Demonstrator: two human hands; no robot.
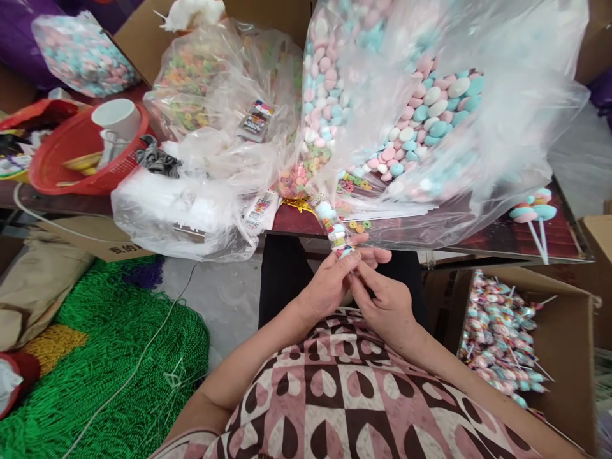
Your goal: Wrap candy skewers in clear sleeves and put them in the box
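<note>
A candy skewer (332, 224) in a clear wrapper slants up and away from my hands, with pastel pieces and coloured rings stacked along it. My left hand (326, 285) is closed around its lower part, the thumb lying on top. Fingers of my right hand (388, 298) pinch its near end, close beside the left thumb; what exactly they grip there is mostly hidden. Just past the skewer's tip lie ring candies in a clear bag (292, 182). Loose ring candies (359, 226) lie on the dark red table (301, 223) to the right of the skewer.
A large clear bag of pink, white and blue candies (430, 111) covers the table's right side. Candy sticks (534, 213) lie at its right edge. Below stands a carton (567, 357) of wrapped skewers. Left are a red basket (52, 162) and green bead strings (119, 357).
</note>
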